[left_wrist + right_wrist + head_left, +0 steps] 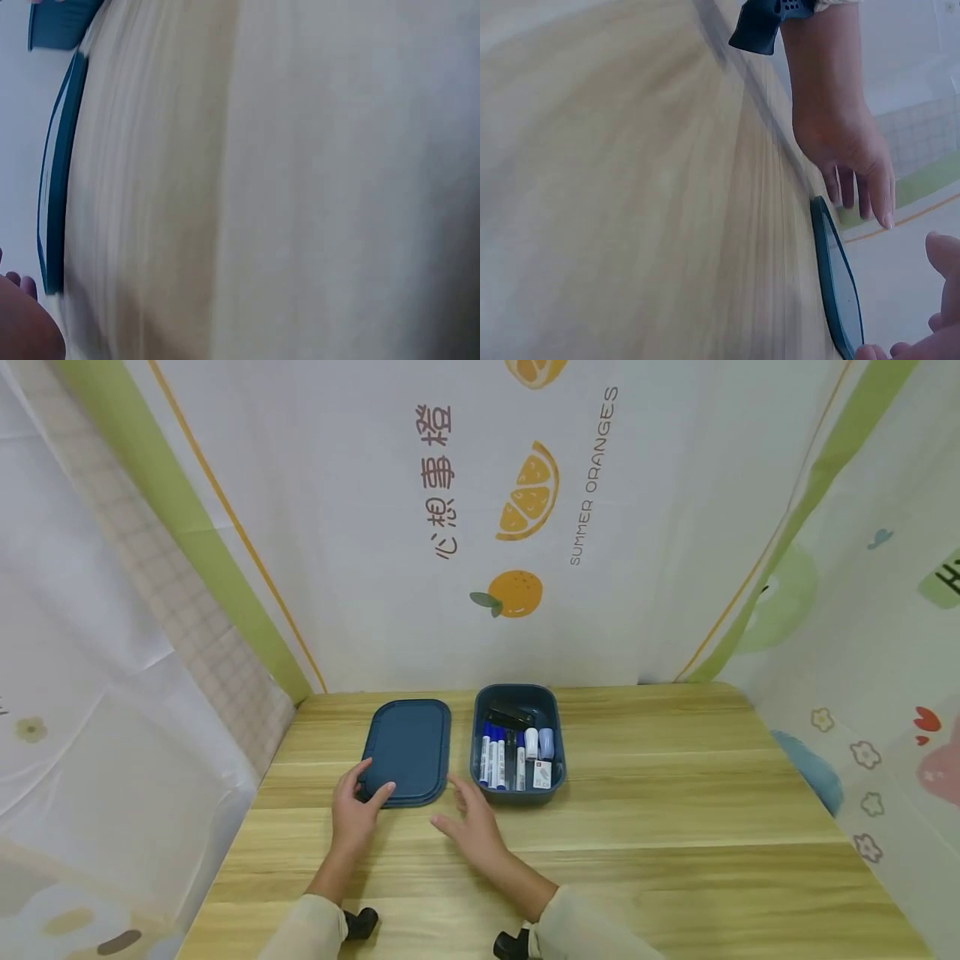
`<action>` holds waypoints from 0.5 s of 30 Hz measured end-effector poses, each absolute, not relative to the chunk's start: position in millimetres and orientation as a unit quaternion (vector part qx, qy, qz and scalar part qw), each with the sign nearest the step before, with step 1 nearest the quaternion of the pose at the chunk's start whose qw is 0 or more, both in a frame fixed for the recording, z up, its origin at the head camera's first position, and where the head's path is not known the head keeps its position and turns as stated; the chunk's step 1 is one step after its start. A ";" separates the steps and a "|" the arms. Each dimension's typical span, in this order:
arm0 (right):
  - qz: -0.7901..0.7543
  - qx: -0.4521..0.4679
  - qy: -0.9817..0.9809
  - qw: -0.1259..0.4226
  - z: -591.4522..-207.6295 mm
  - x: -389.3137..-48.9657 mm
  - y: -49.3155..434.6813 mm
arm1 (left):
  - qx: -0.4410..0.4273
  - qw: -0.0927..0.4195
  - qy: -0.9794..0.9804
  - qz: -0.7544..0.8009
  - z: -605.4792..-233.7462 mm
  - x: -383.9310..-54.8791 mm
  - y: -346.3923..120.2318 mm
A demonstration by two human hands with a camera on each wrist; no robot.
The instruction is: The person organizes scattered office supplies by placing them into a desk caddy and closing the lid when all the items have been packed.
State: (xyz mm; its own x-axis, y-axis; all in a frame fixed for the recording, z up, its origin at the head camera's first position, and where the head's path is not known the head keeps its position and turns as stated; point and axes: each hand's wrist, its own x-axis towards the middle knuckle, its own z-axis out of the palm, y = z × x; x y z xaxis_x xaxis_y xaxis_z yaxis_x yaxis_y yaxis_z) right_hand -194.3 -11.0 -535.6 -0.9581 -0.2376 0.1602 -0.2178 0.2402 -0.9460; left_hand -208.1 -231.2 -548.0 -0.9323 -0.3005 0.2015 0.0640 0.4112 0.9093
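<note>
A dark blue rounded lid point(408, 747) lies flat on the wooden table. My left hand point(356, 807) is at its near left corner, thumb and fingers spread apart. Beside the near right corner is my right hand point(474, 827), its fingers extended and holding nothing. In the right wrist view the left hand point(844, 146) hangs with straight fingers close to the lid point(826, 270); whether it touches the lid I cannot tell. Just right of the lid stands a dark blue open box point(519, 797), holding several markers point(492, 760), a black object point(510, 715), two correction-fluid-like bottles point(539, 743) and a small white box point(542, 774).
The wooden table point(675, 827) stretches to the right of the box. A white curtain point(360, 568) printed with oranges hangs behind the table's far edge, and more printed cloth point(877, 693) hangs at the sides. A black wrist device point(362, 924) sits at each sleeve.
</note>
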 end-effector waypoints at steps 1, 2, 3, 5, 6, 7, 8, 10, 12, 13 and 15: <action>-0.598 -0.136 0.790 0.010 -536.8 -196.7 -13.9 | 0.077 0.175 -0.823 -0.534 -548.4 -209.5 -233.7; -0.599 -0.130 0.790 0.012 -538.3 -199.2 -16.7 | 0.081 0.182 -0.823 -0.531 -549.1 -211.2 -236.4; -0.601 -0.123 0.790 0.015 -539.8 -201.6 -19.9 | 0.085 0.186 -0.824 -0.529 -549.8 -212.6 -239.1; -0.608 -0.114 0.786 0.017 -543.7 -206.2 -26.4 | 0.096 0.191 -0.824 -0.525 -551.6 -214.9 -244.3; -0.611 -0.111 0.784 0.018 -546.5 -208.4 -29.9 | 0.103 0.191 -0.824 -0.523 -552.4 -215.6 -246.6; -0.613 -0.110 0.782 0.019 -548.6 -210.1 -32.8 | 0.110 0.189 -0.824 -0.522 -553.2 -216.0 -248.7; -0.612 -0.111 0.783 0.021 -550.1 -211.8 -35.5 | 0.115 0.187 -0.824 -0.522 -554.0 -216.4 -250.6; -0.603 -0.107 0.790 0.022 -552.1 -214.9 -39.7 | 0.121 0.180 -0.824 -0.523 -555.3 -217.5 -253.1; -0.586 -0.105 0.803 0.017 -551.5 -218.4 -42.1 | 0.123 0.175 -0.825 -0.524 -555.8 -219.7 -254.2; -0.576 -0.103 0.811 0.011 -550.3 -220.6 -42.6 | 0.124 0.171 -0.826 -0.523 -555.6 -221.0 -254.3; -0.567 -0.092 0.819 0.013 -547.3 -225.4 -43.9 | 0.128 0.162 -0.828 -0.521 -554.7 -223.7 -253.5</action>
State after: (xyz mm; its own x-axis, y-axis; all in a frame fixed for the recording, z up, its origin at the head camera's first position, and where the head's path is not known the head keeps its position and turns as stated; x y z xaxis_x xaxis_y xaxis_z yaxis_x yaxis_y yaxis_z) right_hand -225.4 -43.9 -547.3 -0.9827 -0.1654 0.0829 -0.1358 0.3410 -0.9302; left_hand -223.7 -253.5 -554.7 -0.9148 -0.3812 0.1337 -0.0441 0.4233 0.9049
